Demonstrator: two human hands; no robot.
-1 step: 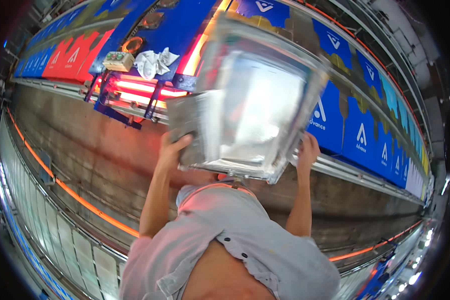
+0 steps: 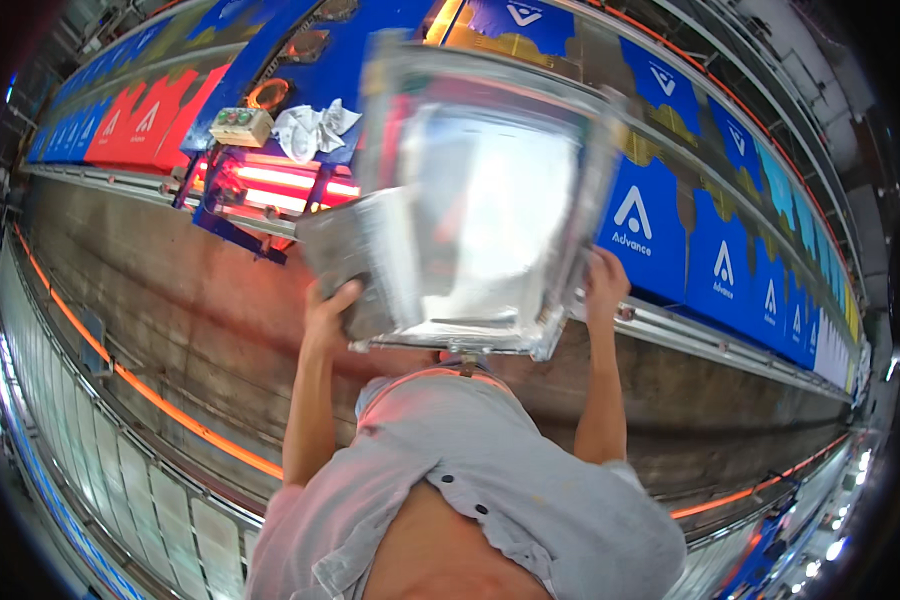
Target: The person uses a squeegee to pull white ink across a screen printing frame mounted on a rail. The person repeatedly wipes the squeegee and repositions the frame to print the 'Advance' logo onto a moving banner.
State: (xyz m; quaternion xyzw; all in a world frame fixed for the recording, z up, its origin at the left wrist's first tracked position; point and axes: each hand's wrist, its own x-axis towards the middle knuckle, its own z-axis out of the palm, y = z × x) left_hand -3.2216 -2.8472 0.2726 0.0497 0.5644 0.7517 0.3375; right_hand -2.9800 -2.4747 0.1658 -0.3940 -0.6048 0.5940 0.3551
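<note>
A screen-printing frame (image 2: 490, 215) with metal edges and a shiny, translucent middle is held up in front of my body, blurred by motion. My left hand (image 2: 330, 315) is closed on a dark grey flat piece (image 2: 342, 245) with a pale edge, its thumb lying on top. That piece overlaps the frame's lower left side; whether the hand also grips the frame behind it, I cannot tell. At the frame's lower right side my right hand (image 2: 607, 285) is closed on the metal edge, its fingertips partly hidden.
Beyond the frame runs a long bench with blue printed panels (image 2: 650, 225) and red ones (image 2: 150, 125). A blue heater unit (image 2: 210, 205) glows at left, bearing a button box (image 2: 241, 126) and a crumpled white cloth (image 2: 315, 130). An orange line (image 2: 160, 405) runs behind me.
The frame and the grey piece have shifted left, and the frame has turned slightly. Both hands have moved a little left with them, keeping their grip.
</note>
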